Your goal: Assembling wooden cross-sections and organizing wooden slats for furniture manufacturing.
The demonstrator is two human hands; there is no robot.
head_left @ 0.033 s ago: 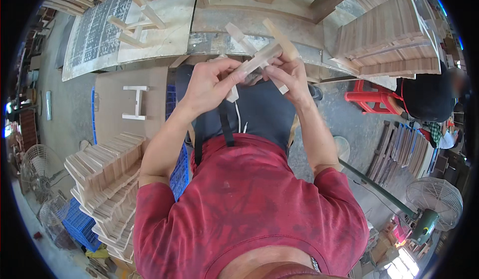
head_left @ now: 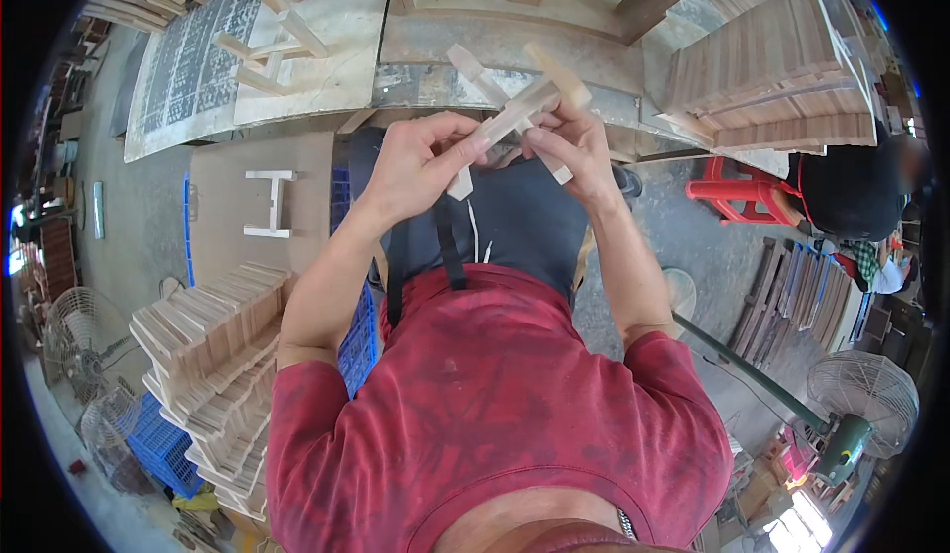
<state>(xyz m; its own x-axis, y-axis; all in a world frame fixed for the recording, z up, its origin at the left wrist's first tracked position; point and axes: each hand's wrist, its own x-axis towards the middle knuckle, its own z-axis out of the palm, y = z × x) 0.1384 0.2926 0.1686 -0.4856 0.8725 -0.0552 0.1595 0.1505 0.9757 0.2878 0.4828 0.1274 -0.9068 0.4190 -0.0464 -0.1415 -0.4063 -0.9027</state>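
Note:
Over my lap I hold a pale wooden H-shaped frame [head_left: 517,114], its bars running at a slant. My left hand [head_left: 424,163] pinches the near left end of the crossbar between thumb and fingers. At the other end my right hand [head_left: 574,149] grips the joint, with the thumb on the near face of an upright. Some fingers are hidden behind the wood. A similar frame [head_left: 269,204] lies on a brown board to my left. Another assembled wooden piece [head_left: 267,50] stands on the bench at the far left.
The workbench [head_left: 421,86] runs across in front of me. Stacked wooden parts [head_left: 757,58] stand on its right; more stacked pieces [head_left: 213,340] rise at my left. A red stool [head_left: 737,192], a seated person [head_left: 851,192] and a fan [head_left: 861,405] are to the right.
The wooden frame has tipped slightly in my hands, its far right bar looking shorter now. Both hands keep their hold in nearly the same place.

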